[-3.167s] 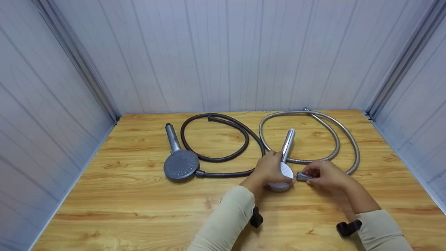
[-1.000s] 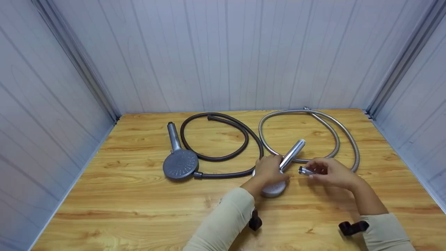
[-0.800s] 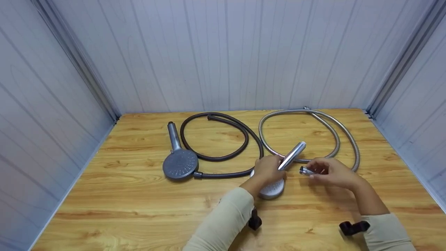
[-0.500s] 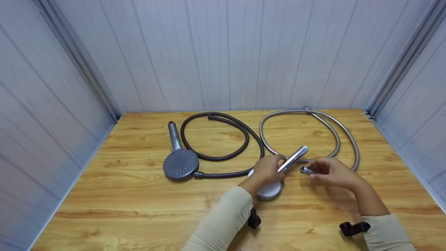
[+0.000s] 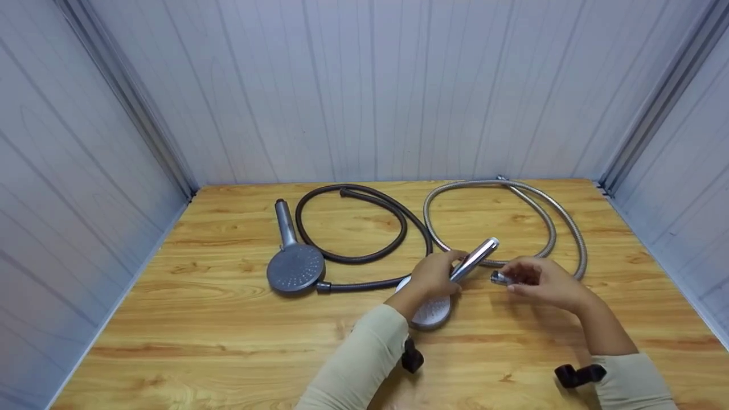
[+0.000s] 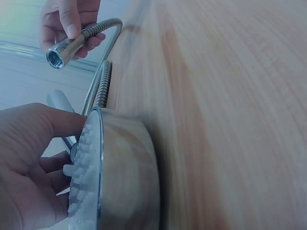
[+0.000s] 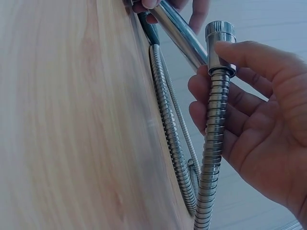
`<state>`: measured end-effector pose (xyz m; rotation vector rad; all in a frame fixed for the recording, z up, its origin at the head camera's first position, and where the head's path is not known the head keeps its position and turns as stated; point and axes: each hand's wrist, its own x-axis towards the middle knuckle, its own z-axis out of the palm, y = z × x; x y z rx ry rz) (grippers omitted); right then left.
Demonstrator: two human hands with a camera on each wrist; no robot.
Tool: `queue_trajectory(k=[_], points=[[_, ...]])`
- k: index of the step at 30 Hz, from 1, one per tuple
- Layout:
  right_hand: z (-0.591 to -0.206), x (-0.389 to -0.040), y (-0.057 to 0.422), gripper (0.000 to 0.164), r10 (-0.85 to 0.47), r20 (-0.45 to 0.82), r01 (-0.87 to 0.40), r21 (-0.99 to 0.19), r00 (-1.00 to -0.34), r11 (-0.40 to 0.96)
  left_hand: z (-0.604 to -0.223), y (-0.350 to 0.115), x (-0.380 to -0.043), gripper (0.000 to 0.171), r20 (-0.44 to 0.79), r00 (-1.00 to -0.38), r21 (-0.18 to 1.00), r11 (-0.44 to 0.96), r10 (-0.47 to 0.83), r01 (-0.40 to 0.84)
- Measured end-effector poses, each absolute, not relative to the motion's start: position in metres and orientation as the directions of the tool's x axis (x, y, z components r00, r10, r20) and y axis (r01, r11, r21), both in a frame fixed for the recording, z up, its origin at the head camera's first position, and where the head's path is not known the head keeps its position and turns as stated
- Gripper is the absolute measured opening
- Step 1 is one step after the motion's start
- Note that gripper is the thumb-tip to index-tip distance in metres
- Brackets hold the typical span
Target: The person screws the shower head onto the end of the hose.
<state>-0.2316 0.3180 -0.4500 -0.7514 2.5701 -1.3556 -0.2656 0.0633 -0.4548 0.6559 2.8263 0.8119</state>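
Head view, left hand (image 5: 431, 278) grips chrome showerhead (image 5: 431, 314) at lower centre, right hand (image 5: 541, 282) pinches steel hose end (image 5: 499, 278) lower right, dark showerhead (image 5: 296, 267) left of centre.

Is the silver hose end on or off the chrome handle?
Off: the right hand pinches the hose end, its mouth uncovered, apart from the handle.

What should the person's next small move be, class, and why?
Probably lining up the hose connector with the chrome handle. The right hand pinches the connector and the left hand holds that handle's shower head, yet connector and handle are apart and point different ways.
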Motion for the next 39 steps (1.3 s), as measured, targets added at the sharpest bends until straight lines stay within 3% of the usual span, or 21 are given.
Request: queue_trajectory(k=[13, 28, 39], points=[[-0.441, -0.23, 0.317, 0.031, -0.46, 0.109, -0.358, -0.791, -0.881, 0.497, -0.451, 0.051, -0.263, 0.075, 0.08, -0.866, 0.556, 0.699, 0.493, 0.449], [-0.427, -0.231, 0.313, 0.027, -0.51, 0.039, -0.372, -0.732, -0.859, 0.571, -0.44, 0.033, -0.257, 0.074, 0.06, -0.822, 0.422, 0.732, 0.566, 0.535], [-0.418, -0.228, 0.312, 0.029, -0.495, 0.039, -0.37, -0.715, -0.868, 0.593, -0.44, 0.014, -0.257, 0.064, 0.134, -0.811, 0.377, 0.727, 0.57, 0.574]])
